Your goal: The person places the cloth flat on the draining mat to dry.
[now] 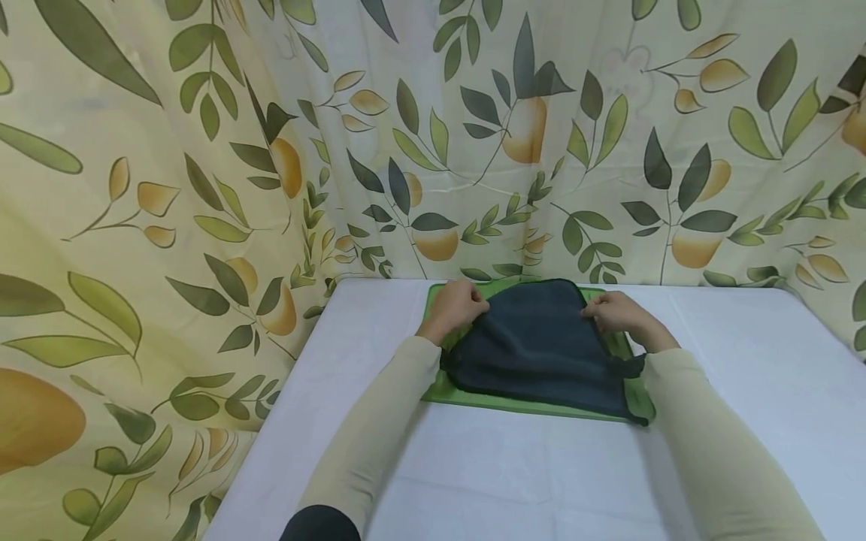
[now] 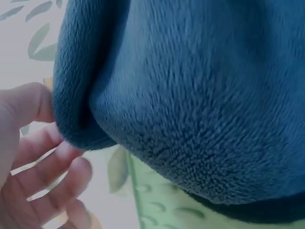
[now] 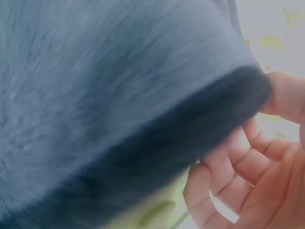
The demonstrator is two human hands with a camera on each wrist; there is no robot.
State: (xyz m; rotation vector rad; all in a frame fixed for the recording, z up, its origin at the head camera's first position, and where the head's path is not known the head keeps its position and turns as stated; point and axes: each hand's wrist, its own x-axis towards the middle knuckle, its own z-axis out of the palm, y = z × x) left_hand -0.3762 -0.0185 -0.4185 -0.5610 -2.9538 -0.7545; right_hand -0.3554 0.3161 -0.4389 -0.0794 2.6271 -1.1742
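Observation:
A dark blue plush cloth (image 1: 541, 338) lies partly lifted over a green tray-like board (image 1: 504, 406). At its upper left edge my left hand (image 1: 456, 306) pinches the fabric between thumb and fingers. My right hand (image 1: 621, 314) pinches the opposite edge on the right. In the left wrist view, the cloth (image 2: 200, 105) hangs in a fold from the thumb and forefinger, the other fingers curled loosely below. The right wrist view has the cloth (image 3: 109, 95) blurred, its darker border gripped at the corner. The cloth hides most of the board.
Under the board is a table with a white cover (image 1: 487, 481). A curtain (image 1: 419, 150) printed with leaves and fruit hangs behind the table and along its left side. Dark cloth corners stick out past the board's right edge.

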